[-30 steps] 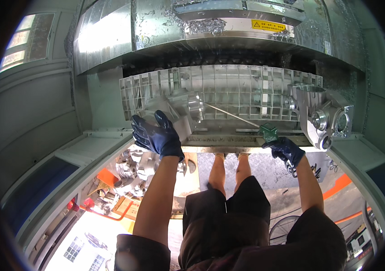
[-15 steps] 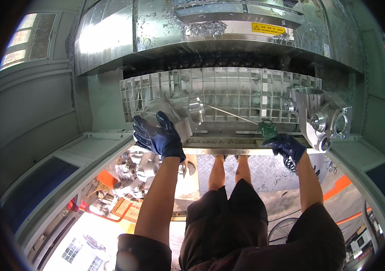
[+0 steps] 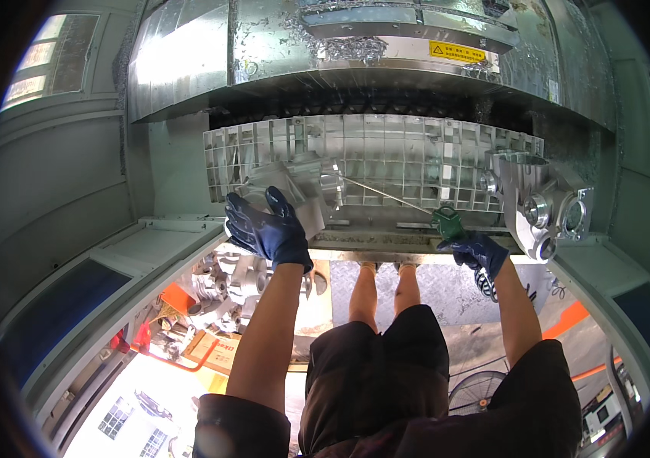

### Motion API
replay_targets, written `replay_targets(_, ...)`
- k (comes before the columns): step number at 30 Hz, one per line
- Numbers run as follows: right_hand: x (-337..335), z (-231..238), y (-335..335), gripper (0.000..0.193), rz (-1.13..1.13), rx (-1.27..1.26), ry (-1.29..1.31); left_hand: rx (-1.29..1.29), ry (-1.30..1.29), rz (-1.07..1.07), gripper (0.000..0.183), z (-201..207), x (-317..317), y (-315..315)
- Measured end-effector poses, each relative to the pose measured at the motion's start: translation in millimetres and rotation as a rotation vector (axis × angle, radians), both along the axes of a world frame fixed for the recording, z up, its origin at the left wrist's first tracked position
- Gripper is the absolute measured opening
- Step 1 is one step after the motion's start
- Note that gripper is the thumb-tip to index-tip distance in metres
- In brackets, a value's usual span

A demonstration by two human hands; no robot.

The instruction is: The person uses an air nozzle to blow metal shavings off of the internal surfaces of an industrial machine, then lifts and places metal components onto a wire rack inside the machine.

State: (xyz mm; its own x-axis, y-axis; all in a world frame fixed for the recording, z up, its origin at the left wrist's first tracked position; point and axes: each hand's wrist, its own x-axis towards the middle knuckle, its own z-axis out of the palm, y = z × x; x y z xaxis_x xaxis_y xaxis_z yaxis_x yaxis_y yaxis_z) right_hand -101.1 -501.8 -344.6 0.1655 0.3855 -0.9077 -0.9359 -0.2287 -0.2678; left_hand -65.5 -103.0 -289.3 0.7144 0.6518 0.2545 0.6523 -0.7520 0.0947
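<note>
In a dark blue glove, my left hand (image 3: 270, 229) lies with fingers spread against the near side of a machined metal casting (image 3: 299, 187) on a metal grid. My right hand (image 3: 480, 252), gloved the same way, is closed around a green air blow gun (image 3: 448, 223). Its long thin nozzle points left, with the tip at the casting's round bored end. A coiled hose hangs below that hand. To the right stands a second metal casting (image 3: 542, 202) with several round bores, apart from my hand.
Behind the castings runs a grid rack (image 3: 386, 156) inside a machine enclosure. Above it hangs a metal cover (image 3: 264, 69) with chips and a yellow warning label (image 3: 456, 51). A sill (image 3: 386, 256) crosses in front of me. More castings (image 3: 226, 282) lie outside, lower left.
The blow gun and my right hand have shifted slightly left, and the gun has turned a little. My left hand stays against the casting.
</note>
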Motion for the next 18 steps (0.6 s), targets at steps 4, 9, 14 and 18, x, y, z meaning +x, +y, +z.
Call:
replay_targets(4, 0.8, 24.3, 19.9, 0.020, -0.004, -0.056, -0.046, 0.030, 0.011, 0.020, 0.071, 1.7, -3.9, 1.9)
replay_targets(9, -9.4, 33.2, 19.8, 0.025, -0.024, -0.091, -0.070, 0.023, 0.001, 0.021, 0.071, 1.1, -3.3, 3.2)
replay_targets(14, -9.8, 46.6, 19.7, 0.026, 0.018, -0.160, -0.112, 0.091, 0.021, -0.007, 0.066, 1.8, -3.8, 3.9)
replay_targets(18, -13.3, 34.9, 19.6, 0.024, -0.070, -0.058, -0.123, 0.068, -0.012, -0.018, 0.065, 3.6, -1.6, 1.8)
